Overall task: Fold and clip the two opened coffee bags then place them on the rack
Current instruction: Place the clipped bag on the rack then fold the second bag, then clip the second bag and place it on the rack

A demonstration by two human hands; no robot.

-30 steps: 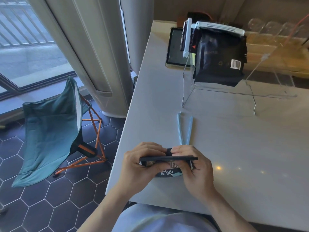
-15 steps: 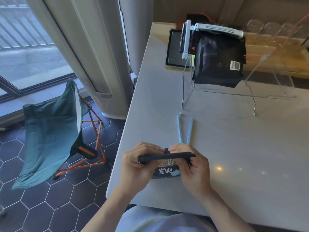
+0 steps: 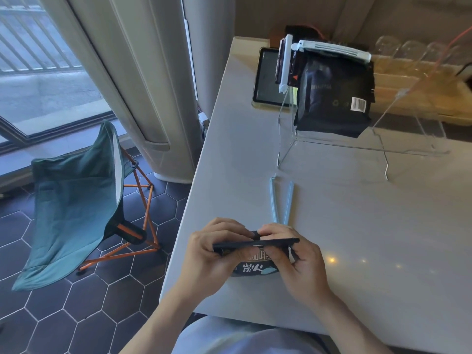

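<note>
A small dark coffee bag (image 3: 255, 267) with white print stands near the table's front edge. My left hand (image 3: 207, 259) and my right hand (image 3: 301, 261) both pinch its flattened top edge, which runs level between them. A pale blue clip (image 3: 281, 200) lies open in a V on the table just beyond my hands. On the clear wire rack (image 3: 332, 146) at the back hangs a larger black coffee bag (image 3: 332, 98), held by a white clip (image 3: 332, 48) along its top. A second white clip (image 3: 285, 63) stands on end at the rack's left with a thin dark bag.
A tablet (image 3: 265, 75) lies flat at the table's far left behind the rack. Clear glasses (image 3: 413, 49) line the back right above a wooden tray. The white table's edge (image 3: 199, 200) runs along my left; below it stand a green folding chair (image 3: 74, 195) and a tall white unit.
My hands and the small bag stay in nearly the same spot. The bag's top edge has been pressed a little flatter and tilted slightly between my fingers.
</note>
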